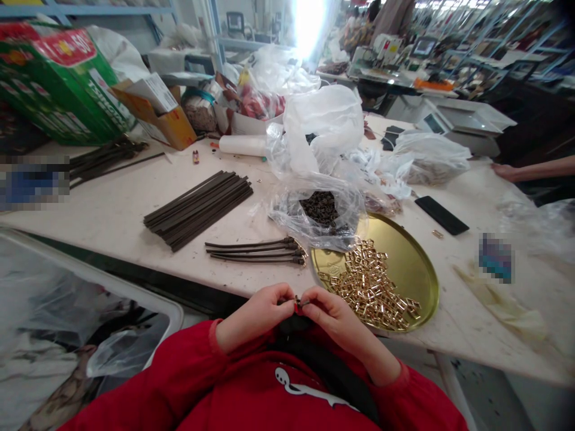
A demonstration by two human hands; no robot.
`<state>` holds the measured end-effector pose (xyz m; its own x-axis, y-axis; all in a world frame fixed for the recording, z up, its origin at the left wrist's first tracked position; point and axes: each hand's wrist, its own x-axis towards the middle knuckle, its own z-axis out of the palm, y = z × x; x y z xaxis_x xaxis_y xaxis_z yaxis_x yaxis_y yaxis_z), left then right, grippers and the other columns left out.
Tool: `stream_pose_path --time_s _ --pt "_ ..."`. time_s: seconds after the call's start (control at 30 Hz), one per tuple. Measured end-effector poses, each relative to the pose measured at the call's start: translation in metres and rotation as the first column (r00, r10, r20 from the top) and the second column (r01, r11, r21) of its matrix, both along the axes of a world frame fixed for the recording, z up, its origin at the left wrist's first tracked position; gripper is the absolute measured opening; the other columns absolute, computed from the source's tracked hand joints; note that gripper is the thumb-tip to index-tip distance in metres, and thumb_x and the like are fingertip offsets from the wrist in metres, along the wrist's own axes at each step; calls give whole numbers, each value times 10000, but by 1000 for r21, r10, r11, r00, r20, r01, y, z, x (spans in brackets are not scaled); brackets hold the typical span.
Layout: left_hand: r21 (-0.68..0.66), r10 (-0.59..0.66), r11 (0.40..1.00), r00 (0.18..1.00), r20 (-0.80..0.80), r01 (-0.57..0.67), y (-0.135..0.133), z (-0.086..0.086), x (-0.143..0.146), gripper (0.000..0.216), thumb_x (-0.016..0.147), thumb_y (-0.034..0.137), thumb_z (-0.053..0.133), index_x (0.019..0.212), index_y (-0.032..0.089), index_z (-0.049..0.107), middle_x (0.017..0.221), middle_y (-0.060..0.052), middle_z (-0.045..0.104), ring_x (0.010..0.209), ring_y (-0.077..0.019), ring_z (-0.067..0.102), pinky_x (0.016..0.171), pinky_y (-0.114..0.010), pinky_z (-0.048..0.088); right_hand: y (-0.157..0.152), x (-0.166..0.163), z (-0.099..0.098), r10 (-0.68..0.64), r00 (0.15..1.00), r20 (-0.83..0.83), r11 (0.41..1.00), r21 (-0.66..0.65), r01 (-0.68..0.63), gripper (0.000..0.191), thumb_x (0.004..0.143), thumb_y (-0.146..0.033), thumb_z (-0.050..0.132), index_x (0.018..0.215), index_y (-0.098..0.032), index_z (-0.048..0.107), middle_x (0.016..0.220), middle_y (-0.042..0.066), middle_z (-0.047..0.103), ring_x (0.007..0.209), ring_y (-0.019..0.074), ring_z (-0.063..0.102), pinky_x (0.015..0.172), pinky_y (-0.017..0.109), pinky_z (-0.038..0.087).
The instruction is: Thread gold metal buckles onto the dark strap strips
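Observation:
Close to my body, my left hand point(265, 311) and my right hand point(330, 311) meet in a pinch at the table's front edge. Between their fingertips is a small gold buckle point(297, 303) with a dark strap; most of the strap is hidden by the fingers. Just beyond my hands lie several dark narrow straps point(256, 251) with buckles at their right ends. A thick stack of flat dark strips point(197, 209) rests farther left. To the right, a round gold tray point(424, 269) bears a heap of gold buckles point(371, 287). Small dark pieces point(320, 208) fill an open clear bag point(287, 206).
Plastic bags point(323, 120), a white roll point(242, 145) and an orange carton point(179, 126) crowd the table's back, beside a green box point(67, 84). A black flat object point(441, 215) lies right. Another person's hand point(505, 172) touches the far right side. A white bin point(175, 311) stands lower left.

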<state>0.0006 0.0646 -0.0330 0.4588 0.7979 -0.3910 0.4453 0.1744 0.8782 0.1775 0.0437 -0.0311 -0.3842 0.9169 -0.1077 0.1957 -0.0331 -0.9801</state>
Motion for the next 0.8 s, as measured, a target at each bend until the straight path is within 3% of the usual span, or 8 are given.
stream_pose_path --time_s 0.17,0.33,0.6,0.8 --pt "11 -8 1000 1000 -15 8 -4 -2 0 228 749 361 498 761 155 593 684 30 583 648 -121 484 555 -207 346 -1 5 2 46 999 -6 999 -22 -46 218 863 -331 445 803 -214 619 733 1 593 710 141 536 656 252 417" --pt "109 -33 993 997 -74 41 -9 -5 -2 202 753 327 480 778 160 591 706 22 600 660 -128 502 561 -212 349 -6 2 2 52 998 20 993 -111 -49 174 801 -339 537 745 -197 619 672 -17 575 643 130 502 584 235 387" --pt "189 -34 980 992 -121 57 -11 2 3 195 769 293 440 761 162 585 689 17 598 639 -132 508 554 -224 333 -10 -4 -13 -160 987 20 983 -84 161 67 753 -261 591 776 -203 568 694 -25 572 644 126 528 597 244 415" --pt "209 46 978 990 -132 -17 -13 2 11 210 784 333 434 738 170 558 671 16 584 630 -138 504 550 -235 326 -7 -5 -24 -346 937 -47 924 -188 332 224 631 -293 708 753 -196 548 651 -36 549 608 125 519 575 252 421"
